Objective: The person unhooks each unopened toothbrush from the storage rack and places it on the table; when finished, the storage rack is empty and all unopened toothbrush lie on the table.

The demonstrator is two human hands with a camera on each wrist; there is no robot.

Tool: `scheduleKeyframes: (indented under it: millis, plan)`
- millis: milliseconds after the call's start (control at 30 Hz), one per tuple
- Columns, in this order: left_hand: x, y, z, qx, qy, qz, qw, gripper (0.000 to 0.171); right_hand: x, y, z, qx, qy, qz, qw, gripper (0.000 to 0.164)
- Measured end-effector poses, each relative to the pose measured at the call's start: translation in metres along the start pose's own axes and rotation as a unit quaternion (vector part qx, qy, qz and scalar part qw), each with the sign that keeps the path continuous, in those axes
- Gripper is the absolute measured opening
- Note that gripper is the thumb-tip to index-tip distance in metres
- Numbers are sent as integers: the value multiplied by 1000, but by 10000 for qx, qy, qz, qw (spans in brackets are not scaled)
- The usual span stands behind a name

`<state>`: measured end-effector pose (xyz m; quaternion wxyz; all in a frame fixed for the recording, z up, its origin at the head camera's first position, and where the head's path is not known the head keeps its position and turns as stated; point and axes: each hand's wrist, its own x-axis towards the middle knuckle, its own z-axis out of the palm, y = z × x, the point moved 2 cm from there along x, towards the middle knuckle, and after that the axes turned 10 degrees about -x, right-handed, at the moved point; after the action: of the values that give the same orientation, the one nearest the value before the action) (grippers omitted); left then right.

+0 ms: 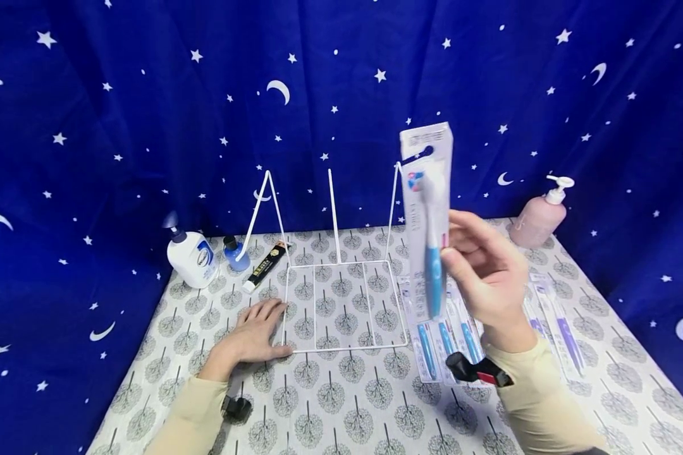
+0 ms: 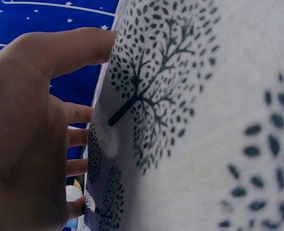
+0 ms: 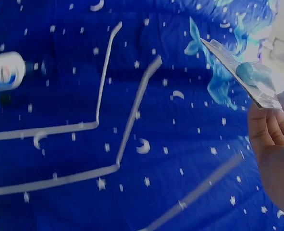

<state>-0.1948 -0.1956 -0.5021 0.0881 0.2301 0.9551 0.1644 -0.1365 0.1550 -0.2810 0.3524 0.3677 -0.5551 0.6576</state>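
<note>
My right hand [image 1: 486, 272] pinches a packaged toothbrush [image 1: 434, 272] with a blue handle by the side of its clear and white blister pack. The pack is held upright in the air, its hanging slot at the top, beside the right prong of a white wire rack [image 1: 347, 349]. In the right wrist view the pack [image 3: 240, 72] is seen nearly edge-on between thumb and fingers. My left hand [image 1: 256, 335] rests on the tablecloth with fingers spread, fingertips and thumb at the rack's left side. The left wrist view shows that hand [image 2: 26, 134] holding nothing.
More packaged blue toothbrushes [image 1: 427, 347] lie right of the rack, with purple ones [image 1: 569, 341] farther right. A white pump bottle [image 1: 196, 259], a blue bottle [image 1: 237, 254] and a black toothpaste tube [image 1: 266, 265] are at the left; a pink pump bottle [image 1: 537, 218] stands back right.
</note>
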Motion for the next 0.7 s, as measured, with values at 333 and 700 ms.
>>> scheduleKeyframes:
  millis: [333, 700]
  plan:
    - [0, 0, 1, -44, -34, -81, 10000, 99, 7, -4, -62, -286, 921, 314, 9948, 42]
    - [0, -1, 2, 5, -58, -69, 10000, 100, -8, 6, -148, -732, 1475, 752, 9835, 45]
